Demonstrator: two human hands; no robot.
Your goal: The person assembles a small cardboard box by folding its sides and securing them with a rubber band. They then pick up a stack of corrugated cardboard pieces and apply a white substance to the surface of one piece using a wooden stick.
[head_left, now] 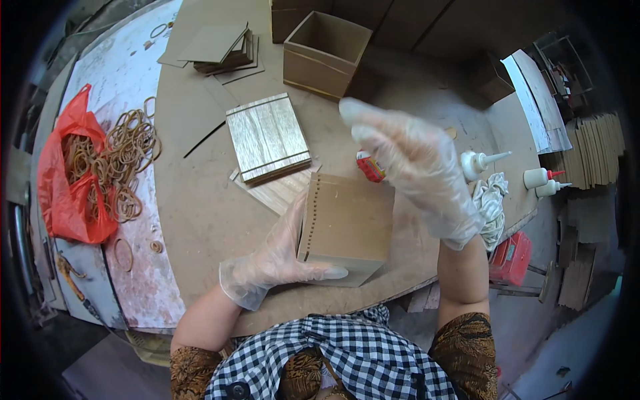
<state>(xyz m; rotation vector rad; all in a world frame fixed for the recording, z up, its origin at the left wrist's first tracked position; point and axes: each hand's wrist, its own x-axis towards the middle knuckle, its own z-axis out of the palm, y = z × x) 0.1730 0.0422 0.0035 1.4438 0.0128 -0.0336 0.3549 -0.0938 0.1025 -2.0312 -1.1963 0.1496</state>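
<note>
My left hand [280,257], in a clear plastic glove, grips the near left corner of a brown fibreboard box [350,223] standing on the round brown table [200,220]. A row of small holes or dots runs along the box's left top edge. My right hand [417,167], also gloved, hovers above the box's far right side with fingers spread and nothing in it. A small red-capped glue bottle [369,166] lies on the table just behind the box, under that hand.
Wood-grain panels [268,138] lie beyond the box, an open brown box [325,53] and stacked boards [223,50] farther back. White glue bottles [481,162] and a rag [492,200] sit right. A red bag of rubber bands [70,173] lies left.
</note>
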